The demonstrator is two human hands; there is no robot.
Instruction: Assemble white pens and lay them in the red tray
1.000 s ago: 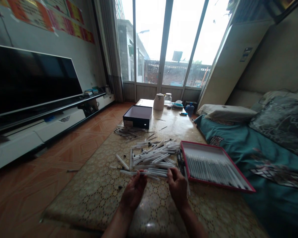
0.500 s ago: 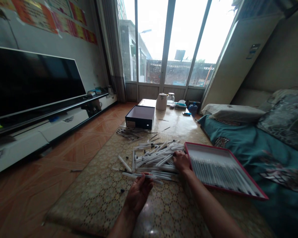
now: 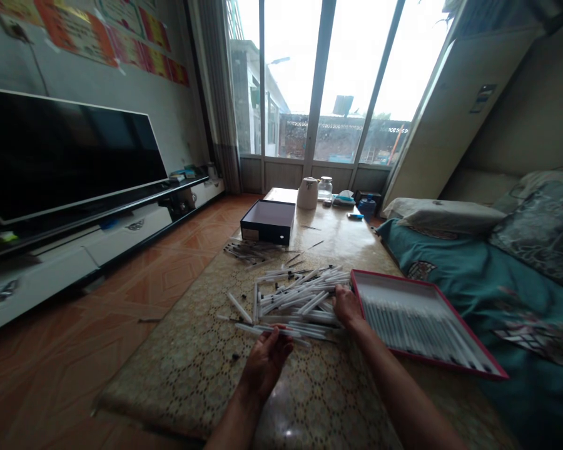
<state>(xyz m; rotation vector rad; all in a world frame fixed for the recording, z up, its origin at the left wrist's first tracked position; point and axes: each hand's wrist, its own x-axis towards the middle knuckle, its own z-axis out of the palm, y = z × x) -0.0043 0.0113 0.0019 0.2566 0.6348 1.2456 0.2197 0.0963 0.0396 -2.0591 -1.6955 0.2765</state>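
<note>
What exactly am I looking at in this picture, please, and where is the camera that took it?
There is no machine here: a person works with two bare hands, and the one camera sits on that person's head, looking forward and down. The left hand lies palm up at the near edge of a pile of white pen tubes, fingertips on one tube. The right hand reaches into the pile beside a red-rimmed tray filled with rows of pens. Whether either hand grips anything is unclear. All this lies on a low table with a patterned cover; farther back stand a dark box and a white jug.
</note>
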